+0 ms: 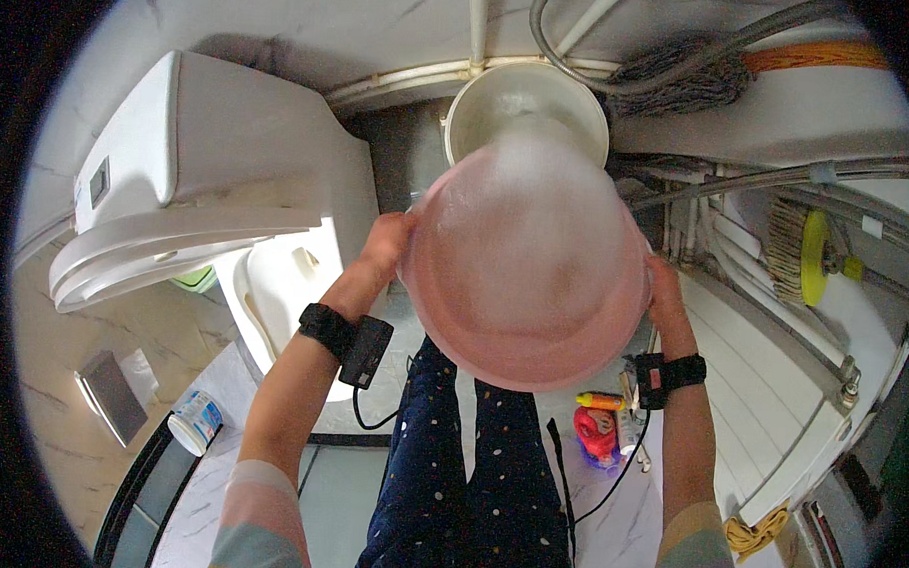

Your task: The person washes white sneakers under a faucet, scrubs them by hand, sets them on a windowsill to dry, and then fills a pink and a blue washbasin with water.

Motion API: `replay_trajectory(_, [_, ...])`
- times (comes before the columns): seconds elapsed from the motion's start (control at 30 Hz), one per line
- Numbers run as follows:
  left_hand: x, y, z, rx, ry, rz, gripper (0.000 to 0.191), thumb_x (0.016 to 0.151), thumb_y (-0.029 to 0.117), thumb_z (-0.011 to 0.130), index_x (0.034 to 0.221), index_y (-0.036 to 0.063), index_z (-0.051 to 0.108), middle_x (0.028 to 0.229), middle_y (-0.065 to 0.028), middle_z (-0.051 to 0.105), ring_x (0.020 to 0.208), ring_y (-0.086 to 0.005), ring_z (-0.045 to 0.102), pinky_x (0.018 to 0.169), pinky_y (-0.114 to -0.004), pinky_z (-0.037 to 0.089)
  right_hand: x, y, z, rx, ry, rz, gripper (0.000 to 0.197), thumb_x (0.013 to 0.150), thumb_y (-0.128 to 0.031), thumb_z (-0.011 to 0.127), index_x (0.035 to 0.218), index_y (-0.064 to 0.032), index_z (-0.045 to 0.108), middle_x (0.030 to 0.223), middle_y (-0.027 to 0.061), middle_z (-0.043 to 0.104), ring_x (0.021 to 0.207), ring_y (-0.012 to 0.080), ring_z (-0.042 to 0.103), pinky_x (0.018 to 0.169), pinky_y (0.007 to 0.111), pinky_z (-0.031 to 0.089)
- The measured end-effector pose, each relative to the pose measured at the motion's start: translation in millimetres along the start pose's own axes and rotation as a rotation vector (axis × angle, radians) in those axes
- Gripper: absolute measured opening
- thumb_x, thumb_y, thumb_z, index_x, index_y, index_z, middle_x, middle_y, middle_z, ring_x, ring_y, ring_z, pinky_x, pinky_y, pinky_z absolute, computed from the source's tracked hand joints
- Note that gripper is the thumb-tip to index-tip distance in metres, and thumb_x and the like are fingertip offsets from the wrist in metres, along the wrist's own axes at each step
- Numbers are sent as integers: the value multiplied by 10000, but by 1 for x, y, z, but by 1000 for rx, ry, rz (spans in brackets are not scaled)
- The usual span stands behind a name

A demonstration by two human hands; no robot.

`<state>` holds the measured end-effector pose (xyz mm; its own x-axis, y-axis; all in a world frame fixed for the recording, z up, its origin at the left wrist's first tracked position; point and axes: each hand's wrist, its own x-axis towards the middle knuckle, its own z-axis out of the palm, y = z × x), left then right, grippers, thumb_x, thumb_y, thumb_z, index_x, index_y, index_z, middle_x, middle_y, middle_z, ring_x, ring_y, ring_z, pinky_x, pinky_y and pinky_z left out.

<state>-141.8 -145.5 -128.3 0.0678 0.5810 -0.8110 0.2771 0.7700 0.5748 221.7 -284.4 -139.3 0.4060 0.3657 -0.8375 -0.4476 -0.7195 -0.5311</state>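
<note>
A round pink plastic basin (527, 354) is held in midair before me, its far side overlapping the near rim of a round whitish bucket (529, 87). My left hand (387, 240) grips the basin's left rim, and my right hand (666, 288) grips its right rim. Cloudy, blurred liquid or vapour shows in the basin and towards the bucket; whether it is flowing cannot be made out. Each wrist wears a black strap with a small device and a cable.
At left stands a white toilet (273, 308) with its lid raised. A mop (679, 78), hoses and pipes lie along the back. On the right are a yellow-green brush (814, 257) and a white ribbed panel (752, 369). Bottles (600, 400) and a red packet (595, 435) sit near my right arm.
</note>
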Motion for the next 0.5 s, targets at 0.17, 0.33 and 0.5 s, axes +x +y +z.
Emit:
replay_trajectory(0.17, [37, -24, -8, -99, -68, 23, 333, 835, 235, 524, 893, -83, 603, 849, -113, 612, 718, -188, 553, 662, -324, 448, 46, 7, -36, -584, -150, -163, 331, 837, -257, 491, 1023, 3, 576, 976, 88, 592, 861, 215, 566, 731, 335, 449])
replay_trajectory(0.33, [44, -35, -9, -325, -211, -103, 330, 844, 200, 525, 963, -102, 586, 922, -119, 612, 784, -201, 587, 697, -320, 482, 42, -3, -39, -593, -191, -221, 334, 819, -273, 519, 1008, -5, 581, 957, 75, 599, 853, 189, 568, 722, 312, 446])
replay_trajectory(0.5, [18, -17, 1, -332, -209, -148, 314, 856, 168, 493, 1001, -100, 568, 959, -139, 605, 811, -211, 597, 721, -330, 492, 1, -37, -21, -482, -163, -88, 337, 818, -279, 528, 1004, -2, 576, 956, 68, 598, 854, 188, 567, 729, 302, 437])
